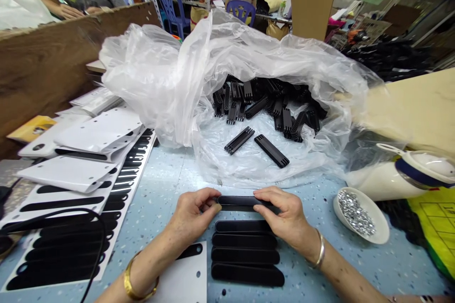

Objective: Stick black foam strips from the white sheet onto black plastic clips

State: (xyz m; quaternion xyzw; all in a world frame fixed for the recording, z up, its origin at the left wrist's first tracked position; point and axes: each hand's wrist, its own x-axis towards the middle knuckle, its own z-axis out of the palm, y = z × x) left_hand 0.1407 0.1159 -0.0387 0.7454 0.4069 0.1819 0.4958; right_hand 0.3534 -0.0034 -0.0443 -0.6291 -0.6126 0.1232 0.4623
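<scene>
A narrow black strip with rounded ends point(236, 200) is stretched between my two hands, just above the blue speckled table. My left hand point(197, 210) pinches its left end between thumb and fingers. At the other end, my right hand point(282, 210) grips it the same way. Several similar black strips point(245, 255) lie in a column right below my hands. Beside them, partly under my left forearm, is a white backing sheet point(186, 277) with a black sticker piece on it. Two ribbed black plastic pieces point(272, 150) rest on clear plastic beyond my hands.
A large clear plastic bag point(159, 90) holds many black plastic pieces point(284, 113). On the right stand a white bowl point(380, 227) of small shiny metal parts and a cream-coloured jug point(377, 177). Sheets of black stickers point(64, 255) and a cable cover the left. Two people sit farther back.
</scene>
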